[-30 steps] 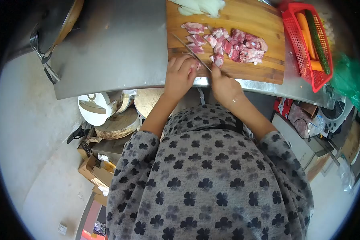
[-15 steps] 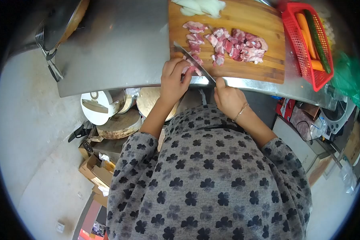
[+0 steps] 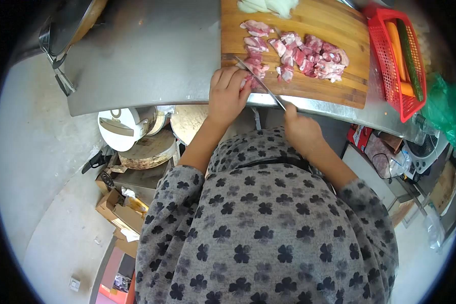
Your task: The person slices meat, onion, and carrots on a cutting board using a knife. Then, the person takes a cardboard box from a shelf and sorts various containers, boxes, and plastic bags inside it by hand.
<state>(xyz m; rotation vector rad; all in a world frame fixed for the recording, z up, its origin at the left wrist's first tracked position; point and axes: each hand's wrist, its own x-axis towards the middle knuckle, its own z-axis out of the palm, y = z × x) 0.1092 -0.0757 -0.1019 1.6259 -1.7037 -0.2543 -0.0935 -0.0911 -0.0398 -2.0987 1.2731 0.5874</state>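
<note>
My left hand (image 3: 229, 95) has its fingers curled over a piece of meat (image 3: 248, 82) at the lower left corner of the wooden cutting board (image 3: 357, 92). My right hand (image 3: 303, 133) grips the handle of a knife (image 3: 264, 85), whose blade slants up and left beside my left fingertips, over the meat. Above it, cut pieces of meat (image 3: 257, 44) lie in a rough column. Farther right on the board is a bigger pile of meat chunks (image 3: 321, 60). White slices (image 3: 273, 6) lie at the board's top edge.
A red basket (image 3: 390, 76) holding carrots (image 3: 396, 48) and a cucumber (image 3: 409, 58) stands right of the board, beside a green plastic bag (image 3: 441, 107). At the far left is a pan (image 3: 81, 25). A white lidded container (image 3: 120, 129) sits below the metal counter (image 3: 152, 61).
My right hand has drawn back down and right with the knife. My left hand keeps its fingers on the meat at the board's corner. The view has shifted slightly.
</note>
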